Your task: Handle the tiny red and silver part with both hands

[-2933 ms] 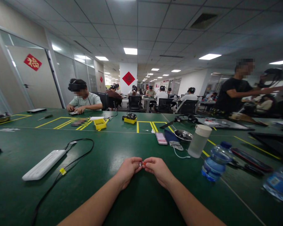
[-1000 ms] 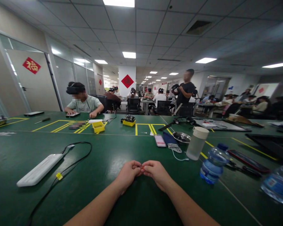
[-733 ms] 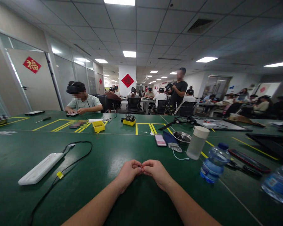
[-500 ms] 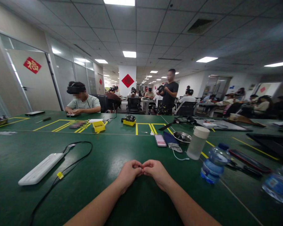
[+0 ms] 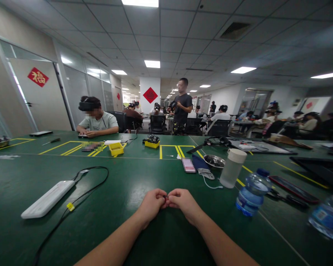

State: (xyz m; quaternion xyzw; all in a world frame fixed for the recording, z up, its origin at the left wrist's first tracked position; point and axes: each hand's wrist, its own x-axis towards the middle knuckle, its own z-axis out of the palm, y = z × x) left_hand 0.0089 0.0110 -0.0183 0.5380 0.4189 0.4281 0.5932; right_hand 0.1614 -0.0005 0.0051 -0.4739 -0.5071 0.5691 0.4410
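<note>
My left hand [image 5: 152,202] and my right hand [image 5: 181,200] meet fingertip to fingertip above the green table [image 5: 122,236], near its front middle. Both are closed in a pinch, with thumbs and fingers pressed together. A tiny dark spot shows between the fingertips; it is too small to name. Left of my hands lies a white power bank [image 5: 48,199] with a black cable [image 5: 100,188] that bears a yellow tag. To the right stand a frosted tumbler [image 5: 233,168] and a blue-capped water bottle [image 5: 254,192].
Beyond my hands are a phone [image 5: 189,165], a dark blue pouch [image 5: 201,164], a metal bowl [image 5: 214,161] and yellow trays [image 5: 116,149]. A second bottle [image 5: 329,218] stands at the right edge. A person in a headset [image 5: 98,120] sits across the table; another person [image 5: 181,105] stands behind.
My fingertips have shifted very slightly, and a dark spot now shows between them. The standing person in the background has moved to the left. Objects on the table stay in place.
</note>
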